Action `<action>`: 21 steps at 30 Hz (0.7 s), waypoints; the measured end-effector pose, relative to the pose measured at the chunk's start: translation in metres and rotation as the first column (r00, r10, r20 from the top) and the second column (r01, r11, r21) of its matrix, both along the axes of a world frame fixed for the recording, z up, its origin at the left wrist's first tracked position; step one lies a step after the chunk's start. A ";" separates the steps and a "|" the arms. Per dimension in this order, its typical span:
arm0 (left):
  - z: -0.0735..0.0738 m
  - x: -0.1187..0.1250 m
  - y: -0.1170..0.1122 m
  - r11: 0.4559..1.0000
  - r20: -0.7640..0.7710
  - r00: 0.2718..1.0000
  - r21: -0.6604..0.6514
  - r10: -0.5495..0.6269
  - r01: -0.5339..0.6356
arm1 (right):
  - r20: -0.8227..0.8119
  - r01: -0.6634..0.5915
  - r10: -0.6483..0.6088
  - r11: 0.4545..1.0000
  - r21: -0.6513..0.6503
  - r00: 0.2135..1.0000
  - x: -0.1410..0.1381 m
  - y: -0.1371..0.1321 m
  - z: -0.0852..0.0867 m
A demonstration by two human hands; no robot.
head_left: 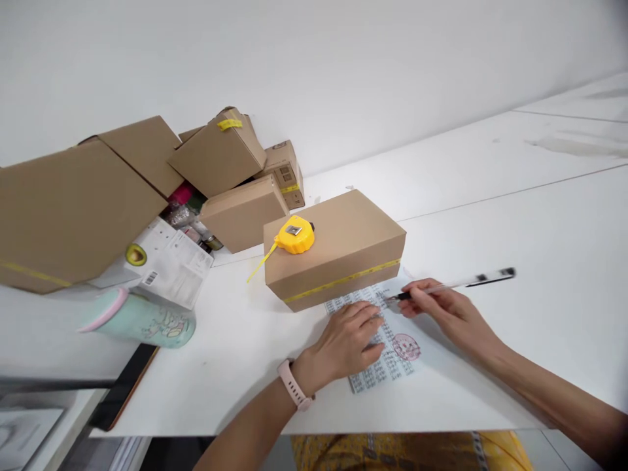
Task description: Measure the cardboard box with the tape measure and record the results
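My left hand (346, 340) lies flat, fingers spread, on a printed sheet (392, 360) with rows of small text and a red round stamp. A pink watch sits on that wrist. My right hand (441, 307) pinches a pen (461, 282), its tip touching the sheet near the top. Just behind the sheet stands a closed cardboard box (343, 252) with a yellow tape strip along its side. A yellow tape measure (294, 235) rests on top of the box at its left end.
Several cardboard boxes (73, 209) are piled at the back left with small items and a labelled white packet (169, 261). A mint-green bottle (142, 319) lies on its side. A dark tablet (125, 386) sits at the white table's (540, 261) left edge.
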State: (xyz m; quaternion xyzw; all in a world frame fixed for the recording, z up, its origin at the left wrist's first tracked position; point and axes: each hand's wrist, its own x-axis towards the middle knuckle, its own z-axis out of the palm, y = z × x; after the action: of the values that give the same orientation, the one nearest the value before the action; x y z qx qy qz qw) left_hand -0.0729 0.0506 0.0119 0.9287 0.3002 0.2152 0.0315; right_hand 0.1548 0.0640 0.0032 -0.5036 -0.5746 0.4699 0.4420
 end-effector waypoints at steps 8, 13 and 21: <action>-0.013 -0.003 0.005 0.980 -0.072 0.996 -0.193 0.044 -0.057 | 0.109 -0.022 0.024 1.000 -0.017 0.994 -0.018 0.018 -0.019; -0.016 -0.004 0.002 0.975 -0.066 0.997 -0.218 0.034 -0.048 | 0.275 -0.039 0.020 0.997 0.065 0.961 -0.019 0.015 -0.019; -0.020 -0.004 0.002 0.974 -0.061 0.997 -0.220 0.046 -0.058 | 0.262 -0.099 0.071 0.990 0.096 0.962 -0.017 0.015 -0.029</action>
State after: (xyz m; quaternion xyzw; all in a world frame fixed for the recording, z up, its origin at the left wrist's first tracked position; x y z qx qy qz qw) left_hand -0.0774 0.0526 -0.0076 0.9169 0.3474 0.1552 0.1208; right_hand 0.1377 0.0793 -0.0259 -0.5108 -0.6729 0.3870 0.3695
